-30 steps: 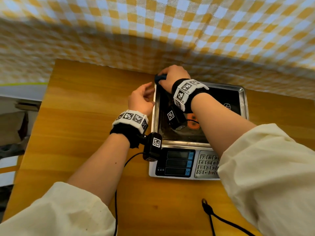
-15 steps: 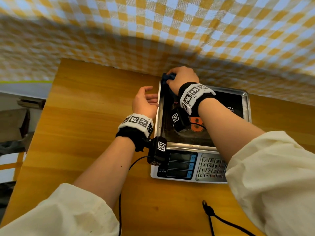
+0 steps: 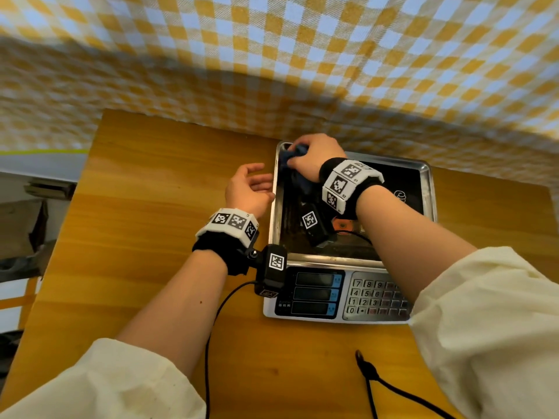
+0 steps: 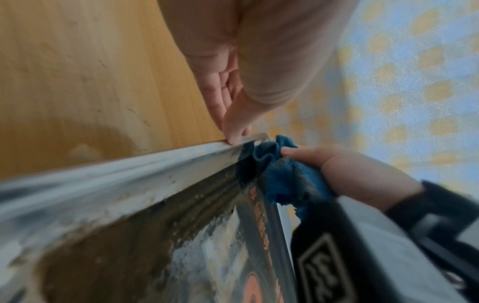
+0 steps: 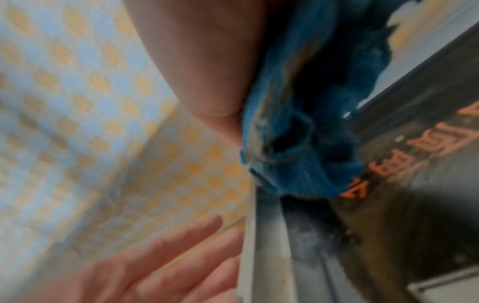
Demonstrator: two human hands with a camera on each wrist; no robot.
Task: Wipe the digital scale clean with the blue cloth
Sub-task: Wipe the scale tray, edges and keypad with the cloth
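The digital scale (image 3: 351,300) sits on the wooden table with a steel weighing tray (image 3: 429,189) on top and a keypad in front. My right hand (image 3: 314,157) grips the bunched blue cloth (image 3: 295,155) and presses it into the tray's far left corner. The cloth (image 4: 287,176) shows plainly in the left wrist view, and fills the top of the right wrist view (image 5: 311,123). The tray's dark surface (image 4: 155,235) looks smeared and gritty. My left hand (image 3: 251,189) rests open against the tray's left rim, fingers straight (image 4: 233,131).
A wooden table (image 3: 145,207) carries the scale, backed by a yellow and white checked cloth (image 3: 272,55). A black cable (image 3: 372,379) lies on the table near the front. Left of the table is a drop to the floor with grey clutter (image 3: 21,234).
My right hand with the cloth has slid slightly nearer along the tray's far left corner. My left hand has opened its fingers and settled against the left rim.
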